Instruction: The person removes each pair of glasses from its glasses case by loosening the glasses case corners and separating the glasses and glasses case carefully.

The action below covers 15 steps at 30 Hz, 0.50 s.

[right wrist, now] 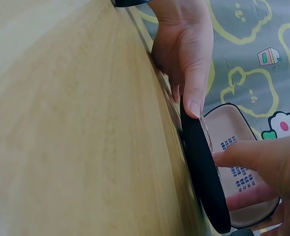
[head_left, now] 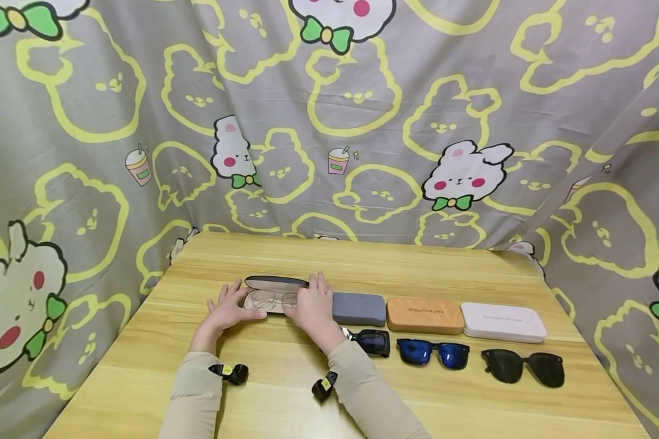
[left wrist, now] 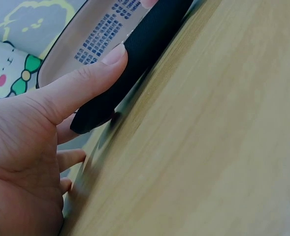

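Note:
An open black glasses case point(right wrist: 201, 172) with a pale lining stands on the table, its lid point(head_left: 274, 282) raised at the back. Thin-framed eyeglasses point(head_left: 274, 299) lie inside it. My left hand point(head_left: 230, 308) grips the case's left end, thumb on the front edge and fingers behind. At the other end is my right hand point(head_left: 314, 308), with its thumb and a finger reaching into the case at the right side of the eyeglasses. In the right wrist view the thumb point(right wrist: 233, 155) touches near the front rim; the lenses are mostly hidden there.
Right of the case stand a closed grey-blue case point(head_left: 359, 309), an orange case point(head_left: 425, 316) and a white case point(head_left: 503, 322). Before them lie black sunglasses point(head_left: 374, 342), blue-lensed sunglasses point(head_left: 433, 353) and dark sunglasses point(head_left: 523, 367). A patterned curtain point(head_left: 362, 122) surrounds the wooden table point(head_left: 274, 402).

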Each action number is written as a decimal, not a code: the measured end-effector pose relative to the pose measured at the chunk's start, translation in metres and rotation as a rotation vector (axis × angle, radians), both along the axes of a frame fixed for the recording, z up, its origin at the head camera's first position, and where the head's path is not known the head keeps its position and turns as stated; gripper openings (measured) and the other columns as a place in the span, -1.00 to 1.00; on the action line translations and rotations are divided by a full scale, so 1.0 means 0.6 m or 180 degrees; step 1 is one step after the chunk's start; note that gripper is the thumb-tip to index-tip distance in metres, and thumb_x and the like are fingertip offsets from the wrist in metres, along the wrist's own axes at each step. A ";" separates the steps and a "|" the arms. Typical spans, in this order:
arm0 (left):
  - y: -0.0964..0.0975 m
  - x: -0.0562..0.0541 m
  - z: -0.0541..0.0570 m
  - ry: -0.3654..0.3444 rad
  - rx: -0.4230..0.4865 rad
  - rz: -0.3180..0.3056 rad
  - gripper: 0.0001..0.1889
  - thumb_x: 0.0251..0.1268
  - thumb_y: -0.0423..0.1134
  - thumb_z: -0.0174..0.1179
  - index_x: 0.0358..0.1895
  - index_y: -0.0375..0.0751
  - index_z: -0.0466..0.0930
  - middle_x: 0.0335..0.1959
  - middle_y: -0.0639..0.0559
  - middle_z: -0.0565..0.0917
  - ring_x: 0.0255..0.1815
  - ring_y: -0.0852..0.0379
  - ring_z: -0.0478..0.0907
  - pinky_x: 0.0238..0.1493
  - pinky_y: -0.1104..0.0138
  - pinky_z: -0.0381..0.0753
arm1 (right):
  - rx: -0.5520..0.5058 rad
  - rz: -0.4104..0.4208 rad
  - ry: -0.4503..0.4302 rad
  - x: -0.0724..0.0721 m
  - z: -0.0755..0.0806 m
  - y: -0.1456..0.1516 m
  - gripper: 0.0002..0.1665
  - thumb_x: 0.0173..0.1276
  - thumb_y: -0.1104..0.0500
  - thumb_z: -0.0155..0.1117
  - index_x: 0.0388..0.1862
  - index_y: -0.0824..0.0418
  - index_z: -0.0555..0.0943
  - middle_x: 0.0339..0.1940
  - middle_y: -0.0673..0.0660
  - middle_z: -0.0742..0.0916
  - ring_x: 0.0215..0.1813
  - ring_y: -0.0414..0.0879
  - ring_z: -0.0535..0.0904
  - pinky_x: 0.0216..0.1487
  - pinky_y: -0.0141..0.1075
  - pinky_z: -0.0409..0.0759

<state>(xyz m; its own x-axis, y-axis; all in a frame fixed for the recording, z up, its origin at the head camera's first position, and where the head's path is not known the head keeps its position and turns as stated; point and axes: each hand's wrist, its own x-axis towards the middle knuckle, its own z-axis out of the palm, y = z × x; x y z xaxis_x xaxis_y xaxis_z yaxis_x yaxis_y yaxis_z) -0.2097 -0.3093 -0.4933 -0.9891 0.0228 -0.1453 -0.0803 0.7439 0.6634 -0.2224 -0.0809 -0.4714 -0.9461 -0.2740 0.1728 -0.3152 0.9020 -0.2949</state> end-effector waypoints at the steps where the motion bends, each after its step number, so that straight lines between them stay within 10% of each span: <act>1: 0.000 0.000 0.000 0.0000 -0.0006 -0.0002 0.05 -0.12 0.19 0.48 0.44 -0.27 0.25 0.59 -0.31 -0.18 0.55 -0.44 -0.51 0.24 -0.45 -0.71 | 0.0007 -0.0002 0.0004 0.000 0.000 0.000 -0.44 0.13 -0.28 0.39 -0.24 0.19 0.77 0.36 0.28 0.48 0.54 0.20 0.17 0.41 0.17 0.29; 15: -0.001 -0.002 0.000 -0.0022 0.0014 -0.0018 0.05 -0.13 0.18 0.49 0.44 -0.28 0.24 0.59 -0.31 -0.19 0.55 -0.43 -0.53 0.24 -0.46 -0.71 | -0.0008 0.0048 0.0039 0.000 0.006 0.008 -0.43 0.11 -0.28 0.41 -0.27 0.21 0.76 0.33 0.24 0.51 0.52 0.20 0.21 0.39 0.15 0.31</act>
<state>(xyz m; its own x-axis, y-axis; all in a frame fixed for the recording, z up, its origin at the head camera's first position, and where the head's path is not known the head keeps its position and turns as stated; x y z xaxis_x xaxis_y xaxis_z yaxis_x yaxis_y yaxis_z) -0.2111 -0.3098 -0.4936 -0.9880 0.0289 -0.1519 -0.0807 0.7414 0.6662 -0.2223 -0.0762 -0.4678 -0.9397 -0.2878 0.1850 -0.3322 0.8964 -0.2933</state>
